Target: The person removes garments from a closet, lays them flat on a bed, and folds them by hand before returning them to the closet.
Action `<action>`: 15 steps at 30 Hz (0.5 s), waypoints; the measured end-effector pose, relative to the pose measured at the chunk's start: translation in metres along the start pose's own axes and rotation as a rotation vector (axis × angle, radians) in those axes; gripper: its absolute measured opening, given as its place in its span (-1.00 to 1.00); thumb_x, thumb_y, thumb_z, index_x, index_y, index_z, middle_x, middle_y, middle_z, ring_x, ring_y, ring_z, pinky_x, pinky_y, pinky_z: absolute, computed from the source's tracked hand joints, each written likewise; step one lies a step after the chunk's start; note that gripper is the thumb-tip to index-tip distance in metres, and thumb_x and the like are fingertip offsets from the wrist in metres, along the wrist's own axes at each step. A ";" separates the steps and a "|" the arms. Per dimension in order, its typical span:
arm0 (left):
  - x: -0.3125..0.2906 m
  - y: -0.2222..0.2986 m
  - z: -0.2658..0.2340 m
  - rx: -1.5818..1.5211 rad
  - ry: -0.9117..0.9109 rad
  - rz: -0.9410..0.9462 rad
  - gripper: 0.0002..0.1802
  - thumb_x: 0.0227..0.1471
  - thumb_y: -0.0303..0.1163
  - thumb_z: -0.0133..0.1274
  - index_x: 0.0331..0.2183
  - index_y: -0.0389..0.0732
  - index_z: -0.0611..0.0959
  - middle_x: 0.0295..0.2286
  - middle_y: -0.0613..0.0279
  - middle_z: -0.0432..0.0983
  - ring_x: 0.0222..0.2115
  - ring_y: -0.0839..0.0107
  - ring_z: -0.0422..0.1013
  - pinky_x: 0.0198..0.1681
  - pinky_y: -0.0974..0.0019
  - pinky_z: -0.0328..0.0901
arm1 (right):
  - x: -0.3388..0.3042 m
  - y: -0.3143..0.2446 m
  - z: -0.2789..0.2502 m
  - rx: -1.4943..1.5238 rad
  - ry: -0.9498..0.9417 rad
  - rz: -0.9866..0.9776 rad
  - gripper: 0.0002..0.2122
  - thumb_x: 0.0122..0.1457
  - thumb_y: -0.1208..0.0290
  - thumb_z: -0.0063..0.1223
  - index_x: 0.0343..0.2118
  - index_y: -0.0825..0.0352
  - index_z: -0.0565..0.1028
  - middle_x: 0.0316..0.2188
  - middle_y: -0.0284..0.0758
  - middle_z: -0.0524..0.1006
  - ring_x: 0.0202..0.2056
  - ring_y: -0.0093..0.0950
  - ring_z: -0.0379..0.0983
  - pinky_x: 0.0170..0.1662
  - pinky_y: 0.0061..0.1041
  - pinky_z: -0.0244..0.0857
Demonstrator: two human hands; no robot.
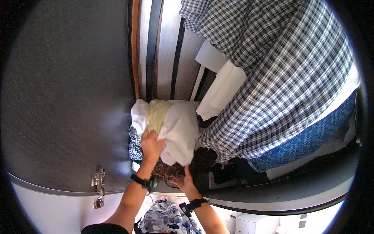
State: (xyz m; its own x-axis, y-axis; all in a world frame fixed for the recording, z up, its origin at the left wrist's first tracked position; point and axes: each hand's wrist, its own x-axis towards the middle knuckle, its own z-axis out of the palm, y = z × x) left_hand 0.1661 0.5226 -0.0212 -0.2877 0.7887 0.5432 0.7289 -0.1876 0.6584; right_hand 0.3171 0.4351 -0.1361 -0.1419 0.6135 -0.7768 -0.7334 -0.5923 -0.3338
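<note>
Yellow cloth (pixel 157 116) is clasped by the left grip (pixel 152 146); the right grip (pixel 185 181) is spread open near leopard-print fabric (pixel 165 170). White cloth (pixel 180 130) is bunched alongside the yellow, flanked by a dark panel (pixel 70 97) and checked fabric (pixel 280 89).

The yellow cloth (pixel 157 111) in front of you is showing a pale, plain tone, and the white cloth (pixel 180 124) beside it is looking plain too. Below, you are seeing brown-and-black leopard spots on the printed fabric (pixel 165 170); at the left, the small bundle (pixel 134 146) is showing dark-and-white checks. The big hanging garment (pixel 284 78) is displaying black, white and grey checks, while the textured garment (pixel 300 144) under it is appearing blue. The broad panel (pixel 62 85) is showing dark grey, its edge strip (pixel 134 46) orange-brown. You are wearing black wrist straps (pixel 143 182), a black sleeve (pixel 105 229) and blue, white and grey patterned clothing (pixel 163 218).
</note>
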 end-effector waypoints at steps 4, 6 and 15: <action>-0.054 0.018 -0.045 -0.075 -0.128 -0.041 -0.66 -0.66 -0.44 0.16 -0.79 -0.28 0.29 -0.62 0.01 0.28 -0.56 0.06 0.23 -0.54 0.14 0.14 | -0.042 -0.010 0.036 -0.046 -0.541 -0.438 -0.48 -0.03 0.06 -0.20 -0.01 0.20 0.10 -0.05 -0.25 0.18 -0.03 -0.29 0.08 0.00 -0.19 -0.02; -0.075 0.032 -0.061 -0.189 -0.144 -0.027 -0.63 -0.68 -0.44 0.16 -0.82 -0.27 0.25 -0.66 0.06 0.24 -0.59 0.10 0.22 -0.57 0.16 0.12 | -0.063 -0.019 0.053 -0.049 -0.618 -0.521 -0.48 -0.03 0.06 -0.20 -0.01 0.20 0.10 -0.05 -0.25 0.18 -0.03 -0.29 0.09 0.00 -0.19 -0.02; -0.114 0.080 -0.125 -0.237 -0.282 0.489 -0.70 -0.70 -0.41 0.17 -0.72 -0.21 0.40 -0.48 0.10 0.33 -0.44 0.10 0.30 -0.43 0.21 0.24 | -0.124 -0.011 0.062 -0.100 -0.727 -0.415 -0.48 -0.02 0.04 -0.22 -0.01 0.20 0.10 -0.05 -0.25 0.18 -0.04 -0.29 0.09 0.00 -0.21 -0.01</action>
State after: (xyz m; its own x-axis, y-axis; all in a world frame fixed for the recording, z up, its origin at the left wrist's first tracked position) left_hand 0.1796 0.3439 0.0348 0.2441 0.6971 0.6741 0.5677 -0.6663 0.4835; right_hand 0.3016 0.3980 -0.0026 -0.2918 0.9549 -0.0554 -0.7628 -0.2673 -0.5888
